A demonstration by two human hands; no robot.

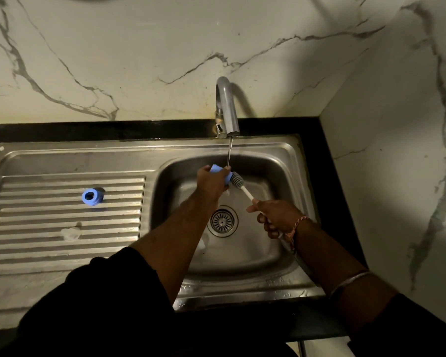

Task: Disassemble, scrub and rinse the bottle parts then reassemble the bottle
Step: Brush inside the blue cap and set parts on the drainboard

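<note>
My left hand (211, 182) grips a blue bottle part (216, 168) over the sink basin (273, 258), under the thin water stream from the tap (227, 109). My right hand (273, 215) grips the white handle of a bottle brush (242, 186); its grey bristle head touches the blue part at its right side. A blue ring-shaped collar (92, 197) stands on the ribbed drainboard (36, 240) to the left. A clear nipple-like piece (70, 233) lies nearer on the drainboard.
The round drain strainer (222, 221) sits in the basin floor below my hands. Marble walls close off the back and right side. A black counter edge frames the steel sink.
</note>
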